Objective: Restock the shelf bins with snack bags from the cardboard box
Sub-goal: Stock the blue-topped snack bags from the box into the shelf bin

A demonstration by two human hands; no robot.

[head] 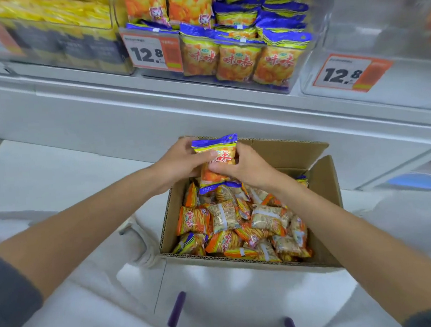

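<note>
Both hands, left hand (180, 161) & right hand (240, 166), are gripping one snack bag (215, 163) mid-frame above the box (243, 261); probably best lifting it upright into the top-center bin (291, 83) w/ matching bags.

1. The only view comes from a wide-angle camera on the person's head, looking forward and steeply down along both forearms.
2. It faces the shelf bins (292, 85), which run across the top of the frame and blur toward the upper corners.
3. The cardboard box (244, 262) sits close below, just under centre.
4. The left hand (180, 163) and right hand (246, 168) grip one snack bag (215, 160) at mid-frame.
</note>
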